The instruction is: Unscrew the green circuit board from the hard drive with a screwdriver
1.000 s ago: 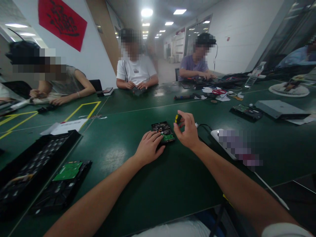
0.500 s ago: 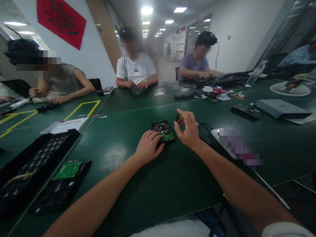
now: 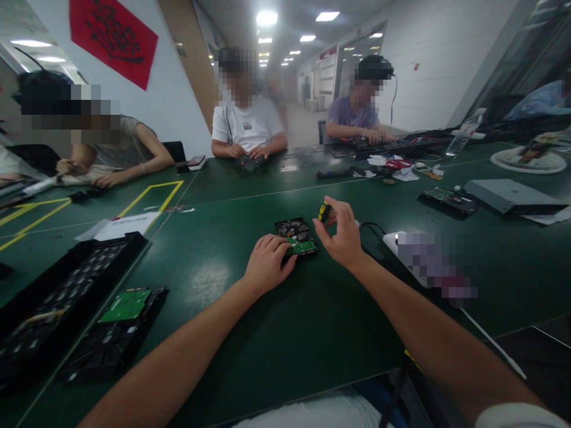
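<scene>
My left hand (image 3: 270, 264) lies over the near left side of a hard drive (image 3: 292, 229), its fingers on the green circuit board and its thumb by the near edge. The drive rests on the green table, black casing facing up beyond the board. Just to the right, my right hand (image 3: 341, 235) is raised with curled fingers and holds a short yellow-and-black tool (image 3: 324, 211), which looks like a screwdriver handle. Its tip is not visible. The tool is apart from the drive.
Black parts with a green board (image 3: 125, 306) lie at left beside a long black tray (image 3: 71, 291). To the right are a white power strip (image 3: 405, 255) with a cable, another hard drive (image 3: 448, 202) and a grey metal box (image 3: 515, 196). Co-workers sit across the table.
The yellow-and-black tool has turned in my right fingers, so more of its yellow side shows. My left hand has stayed on the hard drive.
</scene>
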Tool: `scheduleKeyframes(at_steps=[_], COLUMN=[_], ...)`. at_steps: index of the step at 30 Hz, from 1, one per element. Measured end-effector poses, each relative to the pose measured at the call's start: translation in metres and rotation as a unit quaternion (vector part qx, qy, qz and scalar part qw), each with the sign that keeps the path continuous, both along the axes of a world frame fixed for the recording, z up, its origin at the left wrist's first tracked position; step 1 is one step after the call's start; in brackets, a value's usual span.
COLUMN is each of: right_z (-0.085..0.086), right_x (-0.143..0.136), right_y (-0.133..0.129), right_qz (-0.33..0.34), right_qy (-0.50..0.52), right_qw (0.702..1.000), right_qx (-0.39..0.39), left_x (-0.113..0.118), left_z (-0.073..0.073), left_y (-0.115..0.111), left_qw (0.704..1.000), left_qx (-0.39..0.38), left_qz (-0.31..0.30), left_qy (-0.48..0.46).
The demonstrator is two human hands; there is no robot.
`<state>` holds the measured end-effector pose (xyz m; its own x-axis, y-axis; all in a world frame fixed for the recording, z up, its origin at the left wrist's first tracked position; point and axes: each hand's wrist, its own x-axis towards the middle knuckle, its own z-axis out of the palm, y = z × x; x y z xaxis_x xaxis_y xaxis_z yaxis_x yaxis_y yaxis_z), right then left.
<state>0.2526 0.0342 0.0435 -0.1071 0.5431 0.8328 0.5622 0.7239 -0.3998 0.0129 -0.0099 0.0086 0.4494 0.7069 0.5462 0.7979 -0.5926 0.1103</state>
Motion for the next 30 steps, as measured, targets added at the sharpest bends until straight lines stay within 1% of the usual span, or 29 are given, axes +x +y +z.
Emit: scheduleKeyframes(at_steps=[5,9,14,18,20,25,30], right_z=[-0.0064,-0.0097,-0.0083,-0.0073,-0.0076,-0.0082,-0.0055], right_x=[-0.0011,-0.0022,-0.0005,-0.0003,-0.001,-0.0019,-0.0014], right_y=[0.0027,0.0049,0.0041,0.0029,0.003,0.0041,0.0021], right_qz=[0.027,0.004,-0.014,0.021,0.028,0.001,0.006], right_qy=[0.014,0.02,0.0,-0.001,0.006,0.016,0.003], right_qw=[0.999,0.999,1.0,0.999,0.999,1.0,1.0], right_qx=[-0.025,-0.025,-0.01,-0.026,-0.03,-0.023,-0.023], left_x=[0.0002,-0.001,-0.002,-0.0018,-0.0019,-0.0022,-0.0022], left_z=[-0.0005,-0.0034,-0.0043,-0.0037,-0.0044,-0.0066,-0.0062], left_y=[0.0007,0.0024,0.0028,0.0026,0.0027,0.0029,0.0027], left_qw=[1.0,1.0,1.0,1.0,1.0,1.0,1.0], left_qx=[0.004,0.001,-0.004,-0.004,-0.006,-0.013,-0.012], left_qz=[0.006,0.007,0.008,0.007,0.008,0.015,0.018], left_qy=[0.003,0.004,0.007,0.007,0.008,0.01,0.014])
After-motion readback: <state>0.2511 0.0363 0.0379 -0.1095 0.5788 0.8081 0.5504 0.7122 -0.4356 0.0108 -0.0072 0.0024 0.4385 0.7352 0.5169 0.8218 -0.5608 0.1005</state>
